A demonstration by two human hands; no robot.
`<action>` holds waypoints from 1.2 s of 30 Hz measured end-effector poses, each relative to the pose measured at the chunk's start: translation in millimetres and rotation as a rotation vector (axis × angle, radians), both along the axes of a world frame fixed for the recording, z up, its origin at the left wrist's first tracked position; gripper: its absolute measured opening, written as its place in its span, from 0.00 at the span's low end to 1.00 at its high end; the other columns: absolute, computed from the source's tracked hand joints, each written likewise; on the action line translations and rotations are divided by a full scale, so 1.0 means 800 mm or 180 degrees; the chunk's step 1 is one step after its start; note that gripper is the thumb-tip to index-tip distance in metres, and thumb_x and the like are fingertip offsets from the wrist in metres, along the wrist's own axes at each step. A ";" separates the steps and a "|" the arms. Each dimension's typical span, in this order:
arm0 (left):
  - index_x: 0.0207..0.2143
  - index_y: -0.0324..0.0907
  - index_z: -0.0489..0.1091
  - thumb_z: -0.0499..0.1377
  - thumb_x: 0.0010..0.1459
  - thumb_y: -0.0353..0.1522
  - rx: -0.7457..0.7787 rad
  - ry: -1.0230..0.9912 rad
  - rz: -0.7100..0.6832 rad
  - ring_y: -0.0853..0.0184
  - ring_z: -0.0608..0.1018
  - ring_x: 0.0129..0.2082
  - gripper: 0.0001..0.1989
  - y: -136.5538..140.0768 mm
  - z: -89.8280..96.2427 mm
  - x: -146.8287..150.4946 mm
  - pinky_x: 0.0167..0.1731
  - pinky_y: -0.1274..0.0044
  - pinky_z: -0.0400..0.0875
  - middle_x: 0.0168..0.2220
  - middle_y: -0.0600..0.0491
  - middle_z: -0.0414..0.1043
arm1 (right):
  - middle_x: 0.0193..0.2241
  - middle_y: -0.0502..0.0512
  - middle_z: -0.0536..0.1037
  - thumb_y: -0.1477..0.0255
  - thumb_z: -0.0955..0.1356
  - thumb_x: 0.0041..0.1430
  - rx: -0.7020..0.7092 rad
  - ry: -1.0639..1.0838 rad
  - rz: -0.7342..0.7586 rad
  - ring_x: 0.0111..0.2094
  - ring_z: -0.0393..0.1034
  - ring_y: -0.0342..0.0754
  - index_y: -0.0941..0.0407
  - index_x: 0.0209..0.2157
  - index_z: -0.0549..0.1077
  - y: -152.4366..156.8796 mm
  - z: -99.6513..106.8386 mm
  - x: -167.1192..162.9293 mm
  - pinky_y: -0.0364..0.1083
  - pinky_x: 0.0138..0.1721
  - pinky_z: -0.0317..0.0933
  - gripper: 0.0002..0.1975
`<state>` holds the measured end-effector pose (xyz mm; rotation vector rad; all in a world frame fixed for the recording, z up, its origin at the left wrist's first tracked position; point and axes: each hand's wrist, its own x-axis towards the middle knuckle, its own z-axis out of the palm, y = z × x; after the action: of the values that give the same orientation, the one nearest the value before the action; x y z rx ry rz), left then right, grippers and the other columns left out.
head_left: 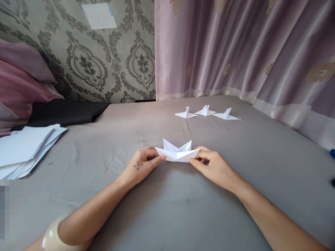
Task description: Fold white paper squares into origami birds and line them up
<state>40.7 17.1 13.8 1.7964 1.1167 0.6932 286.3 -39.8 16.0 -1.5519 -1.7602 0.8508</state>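
Note:
A white sheet of paper folded into a boat-like shape, the folded paper (178,155), is held between both hands near the middle of the view. Two pointed peaks rise behind its long front edge. My left hand (142,164) pinches the left end, thumb in front and fingers behind. On the opposite end, my right hand (212,166) grips in the same way, its thumb at the lower front edge. The fingertips behind the paper are partly hidden.
Several white sheets (26,144) lie stacked at the left, beside a black cloth (68,111). Farther back stand three folded paper figures (206,111) in a row on the grey sheet-covered surface (167,209). A purple curtain (209,48) and patterned wall (115,62) bound the back.

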 end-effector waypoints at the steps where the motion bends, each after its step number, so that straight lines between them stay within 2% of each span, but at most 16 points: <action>1: 0.33 0.43 0.78 0.59 0.57 0.44 -0.0225 -0.0163 0.0077 0.61 0.77 0.37 0.15 -0.001 0.003 0.001 0.37 0.73 0.72 0.39 0.49 0.77 | 0.40 0.52 0.76 0.64 0.64 0.60 -0.0028 0.0070 -0.0005 0.30 0.68 0.43 0.54 0.28 0.77 0.000 0.001 -0.001 0.45 0.32 0.64 0.13; 4: 0.32 0.41 0.77 0.59 0.55 0.44 -0.0703 -0.0468 0.0236 0.63 0.77 0.35 0.16 -0.004 0.009 0.004 0.33 0.76 0.71 0.36 0.50 0.77 | 0.34 0.51 0.74 0.62 0.63 0.60 -0.0170 0.0122 -0.0067 0.28 0.65 0.44 0.55 0.24 0.72 0.000 0.002 -0.003 0.44 0.30 0.61 0.15; 7: 0.27 0.40 0.75 0.61 0.52 0.45 -0.0702 -0.0406 0.0340 0.63 0.76 0.35 0.16 -0.008 0.013 0.006 0.32 0.78 0.69 0.35 0.50 0.77 | 0.28 0.49 0.71 0.61 0.63 0.60 -0.0244 -0.0023 -0.0180 0.25 0.62 0.42 0.55 0.21 0.68 -0.001 0.002 -0.005 0.43 0.27 0.58 0.17; 9: 0.28 0.40 0.75 0.61 0.53 0.45 -0.0771 -0.0344 0.0452 0.65 0.75 0.32 0.17 -0.011 0.014 0.008 0.28 0.79 0.67 0.32 0.51 0.76 | 0.28 0.49 0.71 0.61 0.64 0.59 -0.0216 -0.0092 -0.0298 0.24 0.61 0.42 0.55 0.21 0.69 -0.002 0.002 -0.007 0.43 0.26 0.57 0.16; 14: 0.27 0.39 0.74 0.60 0.53 0.46 -0.0818 -0.0062 0.0889 0.73 0.64 0.17 0.18 -0.009 0.015 0.012 0.18 0.82 0.54 0.15 0.58 0.64 | 0.29 0.51 0.75 0.61 0.64 0.58 -0.0341 0.0038 -0.0506 0.25 0.65 0.44 0.53 0.32 0.76 -0.001 -0.001 -0.013 0.43 0.26 0.59 0.13; 17: 0.27 0.39 0.73 0.59 0.54 0.46 -0.0967 -0.0056 0.0865 0.74 0.62 0.14 0.18 -0.006 0.014 0.013 0.16 0.83 0.51 0.12 0.59 0.62 | 0.24 0.49 0.74 0.59 0.65 0.58 -0.0460 0.0138 -0.0541 0.23 0.63 0.44 0.52 0.36 0.77 0.001 -0.003 -0.016 0.43 0.24 0.58 0.14; 19: 0.28 0.39 0.72 0.59 0.54 0.45 -0.1024 -0.0136 0.0861 0.74 0.62 0.13 0.17 -0.005 0.014 0.014 0.15 0.83 0.51 0.11 0.60 0.61 | 0.24 0.49 0.73 0.58 0.66 0.57 -0.0506 0.0224 -0.0659 0.24 0.64 0.44 0.52 0.34 0.77 0.003 -0.004 -0.017 0.42 0.25 0.58 0.14; 25: 0.36 0.39 0.71 0.58 0.55 0.40 -0.1011 -0.0387 0.0714 0.74 0.67 0.15 0.13 -0.005 0.013 0.014 0.15 0.83 0.55 0.17 0.59 0.67 | 0.25 0.48 0.74 0.60 0.67 0.56 -0.0465 0.0301 -0.0688 0.25 0.64 0.44 0.52 0.34 0.76 0.006 -0.009 -0.018 0.43 0.27 0.58 0.12; 29: 0.36 0.39 0.70 0.57 0.56 0.39 -0.0770 -0.0589 0.0458 0.71 0.74 0.24 0.12 0.000 0.009 0.011 0.23 0.81 0.66 0.25 0.54 0.73 | 0.25 0.47 0.73 0.62 0.67 0.56 -0.0435 0.0294 -0.0522 0.24 0.63 0.43 0.52 0.37 0.74 0.003 -0.012 -0.018 0.43 0.27 0.59 0.10; 32: 0.36 0.39 0.69 0.57 0.58 0.39 -0.0576 -0.0722 0.0162 0.67 0.77 0.36 0.12 0.002 0.009 0.009 0.35 0.78 0.71 0.34 0.51 0.75 | 0.30 0.49 0.74 0.66 0.67 0.58 -0.0106 0.0307 -0.0228 0.26 0.64 0.42 0.52 0.39 0.75 -0.002 -0.010 -0.021 0.42 0.28 0.60 0.09; 36: 0.38 0.39 0.70 0.55 0.60 0.41 -0.0288 -0.0877 -0.0136 0.67 0.76 0.37 0.14 0.001 0.008 0.009 0.40 0.76 0.71 0.36 0.51 0.74 | 0.38 0.52 0.73 0.68 0.66 0.61 0.0471 0.0262 0.0132 0.27 0.64 0.40 0.52 0.39 0.76 -0.006 -0.013 -0.028 0.42 0.29 0.60 0.09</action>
<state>48.2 17.8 20.5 1.5881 0.9082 0.8234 264.1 -44.3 5.9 -1.3706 -1.7600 0.7747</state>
